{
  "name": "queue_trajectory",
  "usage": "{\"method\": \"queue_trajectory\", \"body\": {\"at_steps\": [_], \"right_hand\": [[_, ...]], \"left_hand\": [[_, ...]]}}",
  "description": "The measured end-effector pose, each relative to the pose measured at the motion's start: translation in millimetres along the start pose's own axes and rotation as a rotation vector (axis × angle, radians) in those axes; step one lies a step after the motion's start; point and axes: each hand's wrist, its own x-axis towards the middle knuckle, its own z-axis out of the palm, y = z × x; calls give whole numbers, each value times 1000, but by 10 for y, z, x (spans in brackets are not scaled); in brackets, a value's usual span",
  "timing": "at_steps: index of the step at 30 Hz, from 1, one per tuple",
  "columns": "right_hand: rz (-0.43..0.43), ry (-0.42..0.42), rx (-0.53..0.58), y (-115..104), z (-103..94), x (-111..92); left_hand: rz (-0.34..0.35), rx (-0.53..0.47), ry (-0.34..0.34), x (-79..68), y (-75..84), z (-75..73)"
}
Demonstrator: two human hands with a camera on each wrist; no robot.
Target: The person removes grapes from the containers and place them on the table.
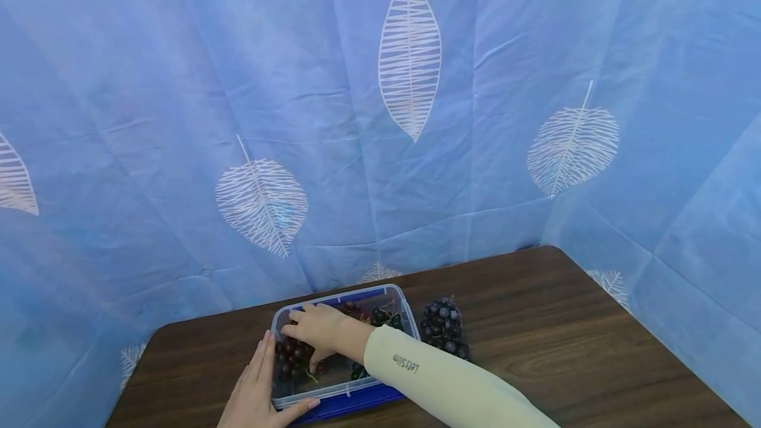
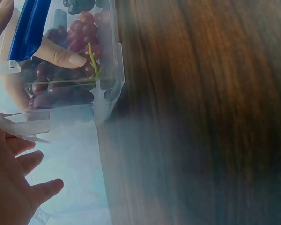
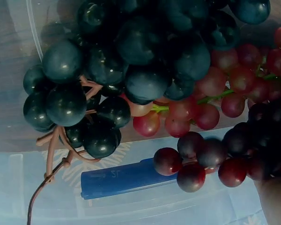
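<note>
A clear plastic box (image 1: 345,390) with blue parts stands on the table. Dark red grapes (image 1: 289,356) lie at its left end, with lighter red grapes (image 3: 241,79) and a dark bunch with a brown stem (image 3: 65,105) beside them. My right hand (image 1: 321,330) reaches into the box with fingers spread, thumb touching the dark red grapes. At the box's left end, my left hand (image 1: 255,388) has its fingers extended along the outside and its thumb by the front corner. In the left wrist view, the right thumb (image 2: 61,56) shows through the clear wall.
Another dark grape bunch (image 1: 442,327) lies on the brown wooden table (image 1: 565,335), right of the box. A blue curtain with white leaf prints (image 1: 410,51) hangs behind the table. A blue strip (image 1: 351,405) runs along the box's front.
</note>
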Motion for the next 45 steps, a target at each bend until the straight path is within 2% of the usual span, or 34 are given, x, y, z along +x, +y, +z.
{"method": "queue_trajectory", "body": {"at_steps": [10,17,28,37,45], "right_hand": [[8,-45,99,-35,-73,-17],[-42,-51,-17,-90,-111,-51],[-71,-57,-42,-103,-143,-131],[6,-17,-46,-80,-240,-234],[94,7,-81,-63,-307,-331]], "left_hand": [[-7,-26,1,-15,-8,5],[0,-23,-2,-23,-11,3],[26,-16,29,-38,-5,19],[28,10,33,-6,0,0],[6,4,5,-12,13,-28]]}}
